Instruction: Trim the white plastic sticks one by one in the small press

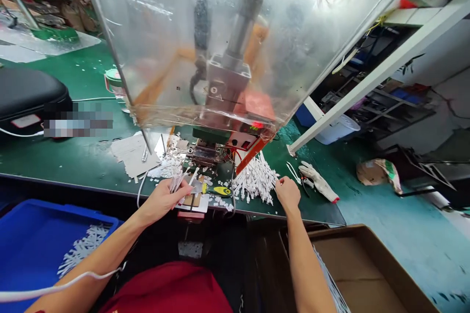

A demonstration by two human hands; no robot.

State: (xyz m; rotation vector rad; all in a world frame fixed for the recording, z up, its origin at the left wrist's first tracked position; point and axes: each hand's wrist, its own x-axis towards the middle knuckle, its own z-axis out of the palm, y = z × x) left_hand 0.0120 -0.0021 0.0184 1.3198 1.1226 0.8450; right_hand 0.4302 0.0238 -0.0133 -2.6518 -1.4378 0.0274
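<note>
A blue plastic crate (36,249) sits at the near left, below the bench edge, with a tangle of white strips (82,247) inside it. On the green workbench (73,166) beyond lies a black zip case (29,93), and a blurred patch beside it hides whatever is there.

The left hand (161,200) sits at the near bench edge, its fingers closed around a small bunch of thin white pieces (178,181). Just right of it lies a tool with a yellow-and-black handle (216,190). Above, a scratched clear plastic shield (176,34) leans over a metal press (227,102), leaving a low gap over the machine's bed, partly blocked by wires and white scraps (169,166).

A heap of white spiky pieces (255,178) lies right of the press. The right hand (288,193) touches its right edge, fingers bent and pinched together; whether they grip anything cannot be told. Farther right rests a soiled work glove (317,181). A cardboard box (367,264), cut off by the frame, stands at the near right.
</note>
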